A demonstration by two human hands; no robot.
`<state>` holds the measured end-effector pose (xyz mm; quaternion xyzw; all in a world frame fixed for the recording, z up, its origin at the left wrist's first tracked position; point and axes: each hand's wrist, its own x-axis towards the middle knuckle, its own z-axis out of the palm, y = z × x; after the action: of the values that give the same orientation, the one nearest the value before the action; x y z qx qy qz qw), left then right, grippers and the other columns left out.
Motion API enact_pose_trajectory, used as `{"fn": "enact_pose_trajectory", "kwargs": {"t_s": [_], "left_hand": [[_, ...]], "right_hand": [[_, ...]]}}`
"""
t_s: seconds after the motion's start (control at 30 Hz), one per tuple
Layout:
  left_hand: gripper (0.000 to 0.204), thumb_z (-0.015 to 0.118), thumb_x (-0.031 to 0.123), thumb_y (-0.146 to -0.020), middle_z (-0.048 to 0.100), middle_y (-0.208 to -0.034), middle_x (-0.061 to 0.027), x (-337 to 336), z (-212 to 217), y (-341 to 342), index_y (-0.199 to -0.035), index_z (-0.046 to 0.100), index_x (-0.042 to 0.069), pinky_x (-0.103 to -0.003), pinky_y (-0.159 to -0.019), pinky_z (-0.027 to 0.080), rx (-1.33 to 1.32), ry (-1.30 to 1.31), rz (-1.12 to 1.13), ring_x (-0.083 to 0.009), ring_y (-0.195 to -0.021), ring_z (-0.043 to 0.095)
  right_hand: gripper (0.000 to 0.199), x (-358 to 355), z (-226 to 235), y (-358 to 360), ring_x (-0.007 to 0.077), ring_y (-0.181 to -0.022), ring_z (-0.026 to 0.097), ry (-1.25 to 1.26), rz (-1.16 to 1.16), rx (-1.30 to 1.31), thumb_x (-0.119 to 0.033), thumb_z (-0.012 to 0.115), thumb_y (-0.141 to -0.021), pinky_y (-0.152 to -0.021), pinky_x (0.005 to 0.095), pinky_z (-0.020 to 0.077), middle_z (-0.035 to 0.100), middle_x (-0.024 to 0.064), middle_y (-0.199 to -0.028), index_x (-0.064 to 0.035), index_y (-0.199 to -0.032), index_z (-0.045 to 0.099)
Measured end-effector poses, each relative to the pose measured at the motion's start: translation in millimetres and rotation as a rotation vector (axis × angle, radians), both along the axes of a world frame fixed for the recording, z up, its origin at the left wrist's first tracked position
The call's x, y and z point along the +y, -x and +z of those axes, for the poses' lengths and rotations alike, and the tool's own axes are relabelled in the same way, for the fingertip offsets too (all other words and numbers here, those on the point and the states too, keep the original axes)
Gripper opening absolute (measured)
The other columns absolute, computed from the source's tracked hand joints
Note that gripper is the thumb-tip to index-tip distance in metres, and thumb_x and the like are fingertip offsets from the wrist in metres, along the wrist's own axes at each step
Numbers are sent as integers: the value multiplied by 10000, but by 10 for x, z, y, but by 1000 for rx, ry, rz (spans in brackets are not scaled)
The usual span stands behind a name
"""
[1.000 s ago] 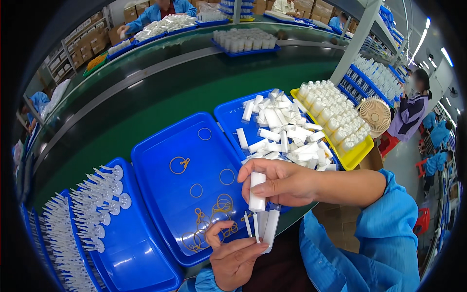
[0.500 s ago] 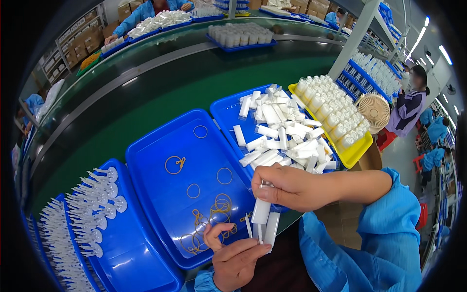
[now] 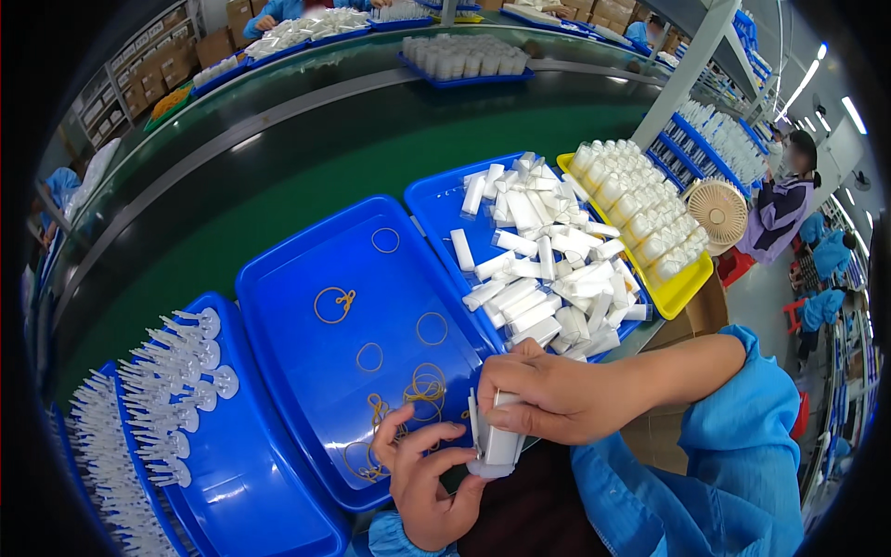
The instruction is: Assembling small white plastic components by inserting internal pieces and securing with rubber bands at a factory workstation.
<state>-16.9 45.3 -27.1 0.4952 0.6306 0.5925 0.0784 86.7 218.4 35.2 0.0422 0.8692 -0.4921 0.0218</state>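
My right hand [image 3: 543,395] is closed around a bundle of white rectangular pieces [image 3: 504,447] in front of my body, its thumb pressed on their upper part. A thin white strip [image 3: 474,418] stands along their left side. Below and left of the bundle, my left hand [image 3: 432,483] has its fingers spread, with fingertips at the lower left edge of the pieces. Just beyond the left hand lies a blue tray [image 3: 306,269] with loose yellowish elastic bands [image 3: 425,385]. Whether anything sits inside the bundle is hidden by my right fingers.
Beyond my right hand, a blue tray [image 3: 422,197] holds a heap of white blocks [image 3: 543,246]. A yellow tray [image 3: 682,295] of clear-and-white cups stands beside it. At left, white stemmed pieces with round bases [image 3: 200,371] lie in another blue tray [image 3: 251,464]. A green belt [image 3: 343,167] runs behind.
The white pieces, earlier apart with the right one raised, now sit together in my right hand. My left fingers have loosened and spread, and its hand shifted slightly left.
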Motion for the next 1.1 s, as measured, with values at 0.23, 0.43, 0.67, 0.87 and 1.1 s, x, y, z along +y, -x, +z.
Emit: {"fn": "enact_pose_trajectory", "kwargs": {"t_s": [0.23, 0.43, 0.67, 0.87, 1.1], "left_hand": [[176, 684, 84, -690, 598, -992, -108, -55, -53, 28, -826, 574, 69, -514, -988, 251, -63, 17, -86, -366, -1131, 425], [373, 713, 27, -674, 615, -1036, -156, 3, -168, -68, -1016, 571, 73, -509, -1021, 161, -422, -263, -156, -334, -1117, 446], [221, 708, 53, -691, 619, -973, -90, -127, 13, -57, -877, 591, 84, -520, -1002, 212, -318, -124, -112, -367, -1150, 415], [146, 724, 57, -666, 666, -842, -42, -129, 16, 0, -797, 672, 92, -487, -994, 223, -157, -63, -87, -283, -1023, 515], [132, 704, 94, -704, 663, -848, -19, -65, -60, -37, -832, 680, 114, -466, -980, 240, -113, -5, -167, -239, -989, 523]], "right_hand": [[230, 165, 22, 129, 284, -939, 546, -25, 140, 105, -249, 462, -918, -777, 372, 439, 583, 125, -945, -46, -974, 556], [171, 1190, -414, 569, 221, -845, 568, -1111, 91, 340, -86, 577, -737, -731, 357, 472, 594, 23, -891, -90, -907, 593], [244, 1455, -469, 748, 233, -886, 581, -1196, 284, 34, -60, 599, -705, -737, 358, 490, 600, 46, -920, -98, -946, 585], [390, 906, -163, 600, 189, -819, 587, -381, -285, 53, -26, 559, -776, -650, 314, 484, 590, 72, -908, -89, -1148, 462], [385, 241, -54, 308, 105, -824, 527, 875, -269, -88, -66, 542, -858, -677, 232, 429, 544, 47, -935, -74, -1222, 417]]}}
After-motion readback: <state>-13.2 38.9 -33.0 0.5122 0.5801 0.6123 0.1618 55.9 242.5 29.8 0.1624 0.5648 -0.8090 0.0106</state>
